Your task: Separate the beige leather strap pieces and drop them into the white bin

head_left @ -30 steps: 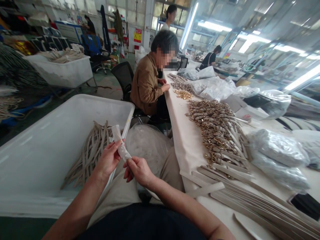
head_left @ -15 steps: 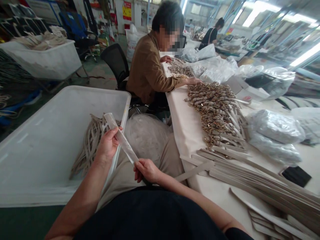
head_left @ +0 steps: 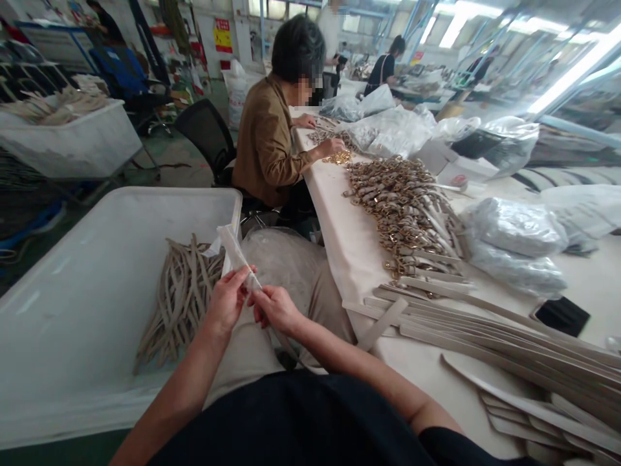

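A pale strap in a thin clear plastic sleeve [head_left: 233,250] stands tilted up over my lap. My left hand [head_left: 227,301] pinches it from the left and my right hand [head_left: 275,308] pinches it just beside, fingertips almost touching. The strap's lower end runs down behind my right hand. To my left a big white tub [head_left: 58,336] holds a heap of beige straps [head_left: 182,294]. On the white table [head_left: 354,252] at my right lie long flat beige straps [head_left: 485,336] and a pile of straps with gold buckles [head_left: 402,207].
A person in a brown jacket [head_left: 266,139] sits ahead at the same table, hands by small gold parts [head_left: 338,157]. Filled plastic bags [head_left: 509,246] and a black object [head_left: 560,315] lie at the table's right. Another white tub [head_left: 72,139] stands far left; more people work behind.
My right hand has slid up along the sleeved strap and now meets my left hand; half a second ago the hands were apart. The person ahead drew an arm back toward the gold parts.
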A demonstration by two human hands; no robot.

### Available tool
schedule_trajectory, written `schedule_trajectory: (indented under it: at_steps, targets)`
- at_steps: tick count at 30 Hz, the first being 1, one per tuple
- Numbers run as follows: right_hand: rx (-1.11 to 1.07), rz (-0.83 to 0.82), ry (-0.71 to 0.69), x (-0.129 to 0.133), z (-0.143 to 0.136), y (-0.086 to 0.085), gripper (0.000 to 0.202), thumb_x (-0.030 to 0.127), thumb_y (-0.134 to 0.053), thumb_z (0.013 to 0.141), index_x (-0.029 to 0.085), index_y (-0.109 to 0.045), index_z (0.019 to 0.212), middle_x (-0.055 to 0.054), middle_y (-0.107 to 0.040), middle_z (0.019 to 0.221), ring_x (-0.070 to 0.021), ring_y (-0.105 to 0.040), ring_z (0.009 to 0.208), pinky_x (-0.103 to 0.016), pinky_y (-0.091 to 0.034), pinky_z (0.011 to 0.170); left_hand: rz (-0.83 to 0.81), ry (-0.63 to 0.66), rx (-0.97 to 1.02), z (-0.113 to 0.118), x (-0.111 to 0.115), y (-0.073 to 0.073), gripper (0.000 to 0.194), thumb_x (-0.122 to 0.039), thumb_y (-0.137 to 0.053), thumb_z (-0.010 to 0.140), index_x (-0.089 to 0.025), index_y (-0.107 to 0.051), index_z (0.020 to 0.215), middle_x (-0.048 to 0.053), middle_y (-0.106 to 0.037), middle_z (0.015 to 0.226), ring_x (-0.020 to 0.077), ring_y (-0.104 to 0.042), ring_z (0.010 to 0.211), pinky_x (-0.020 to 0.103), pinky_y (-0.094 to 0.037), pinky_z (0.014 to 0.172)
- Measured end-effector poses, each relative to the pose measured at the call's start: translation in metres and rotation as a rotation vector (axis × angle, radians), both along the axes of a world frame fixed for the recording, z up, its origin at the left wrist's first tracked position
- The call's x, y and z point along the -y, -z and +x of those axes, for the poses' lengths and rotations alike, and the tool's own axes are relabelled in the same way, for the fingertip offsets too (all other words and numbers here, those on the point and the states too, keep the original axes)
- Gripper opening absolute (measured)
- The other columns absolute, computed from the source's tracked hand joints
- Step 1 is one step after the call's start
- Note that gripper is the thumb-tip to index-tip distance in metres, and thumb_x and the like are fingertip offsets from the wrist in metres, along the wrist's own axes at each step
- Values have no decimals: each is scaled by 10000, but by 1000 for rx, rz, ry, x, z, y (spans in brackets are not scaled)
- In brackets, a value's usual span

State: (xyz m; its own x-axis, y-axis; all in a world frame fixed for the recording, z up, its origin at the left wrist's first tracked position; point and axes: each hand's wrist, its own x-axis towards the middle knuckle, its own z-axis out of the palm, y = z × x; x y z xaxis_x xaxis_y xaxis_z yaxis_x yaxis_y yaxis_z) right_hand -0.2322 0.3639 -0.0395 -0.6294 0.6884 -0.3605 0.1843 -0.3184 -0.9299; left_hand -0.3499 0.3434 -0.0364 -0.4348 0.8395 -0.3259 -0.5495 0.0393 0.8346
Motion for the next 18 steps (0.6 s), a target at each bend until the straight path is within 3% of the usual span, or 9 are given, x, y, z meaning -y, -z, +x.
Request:
schedule_trajectory:
  at_steps: [2,4,7,10,16,18]
  targets:
    - [-7,49,10,-5,4,-3,350,305,-438,1028,169,-524,717,53,-528,492,-58,-468,363,-158,-371,388,-2,118,4,8,6,1,443,-430,-893,563,-101,-759,827,22,-673,601,108,-512,390,220,-380,360]
    - [0,66,5,-5,8,-1,344,305,-445,1021,169,-526,715,47,-541,497,-65,-475,367,-168,-384,397,17,151,1,8,7,0,460,-449,-892,583,-103,-767,860,40,-702,643,131,-555,412,236,-412,372]
    - [23,0,-25,3,13,10,270,268,-458,996,165,-569,773,49,-540,491,-75,-468,364,-176,-388,398,105,-17,-6,-5,-5,-2,460,-418,-933,534,-130,-774,856,79,-772,875,157,-688,667,234,-541,587]
    - [29,-39,-45,9,12,20,263,278,-458,995,166,-581,791,54,-526,486,-73,-454,360,-173,-382,396,133,-182,-14,-12,-18,1,410,-376,-944,518,-139,-755,793,62,-771,854,152,-695,733,238,-554,703]
    - [-4,140,-66,-1,8,30,310,288,-431,1011,170,-547,748,38,-555,524,-77,-480,391,-180,-389,415,-42,-33,137,7,-5,21,373,-317,-920,573,-135,-748,849,68,-772,848,147,-683,645,214,-530,554]
    - [19,126,-107,-1,11,34,276,275,-435,1009,168,-565,789,41,-556,526,-82,-496,399,-178,-389,414,-19,-66,154,0,-5,21,340,-313,-918,586,-142,-747,825,58,-771,833,140,-685,646,207,-542,567]
